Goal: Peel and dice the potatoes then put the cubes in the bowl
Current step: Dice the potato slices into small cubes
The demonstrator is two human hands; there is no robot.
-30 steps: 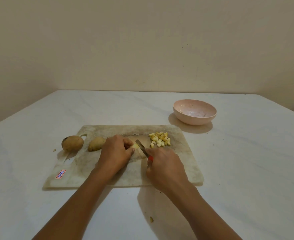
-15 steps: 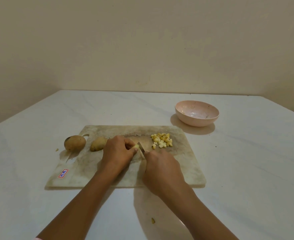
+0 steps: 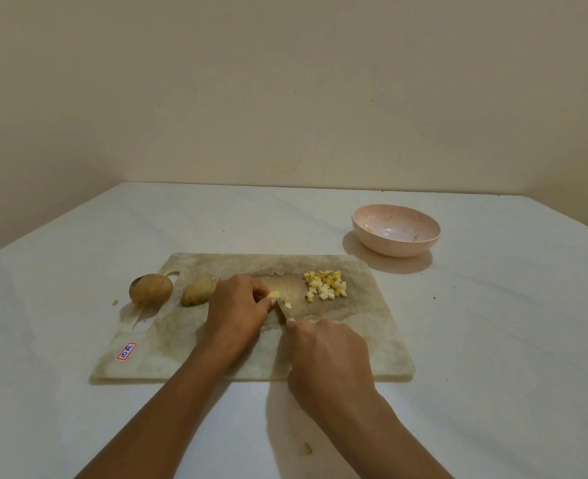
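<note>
Potato remnant (image 3: 276, 294) sits mid-way along the cutting board (image 3: 372, 340), pinched under the curled fingertips of the left hand (image 3: 239, 305). The right hand (image 3: 327, 361) is wrapped round the handle of the knife (image 3: 283, 311), whose blade meets the piece just beside those fingertips. Diced cubes (image 3: 327, 289) lie heaped toward the board's far right, with none in the bowl (image 3: 389, 248) (two unpeeled potatoes (image 3: 150, 289) wait at the left). The main risk is that the piece is small and probably slick. It may skid under pressure and send the blade into a finger, or loose cubes may scatter onto the table (image 3: 493, 340).
</note>
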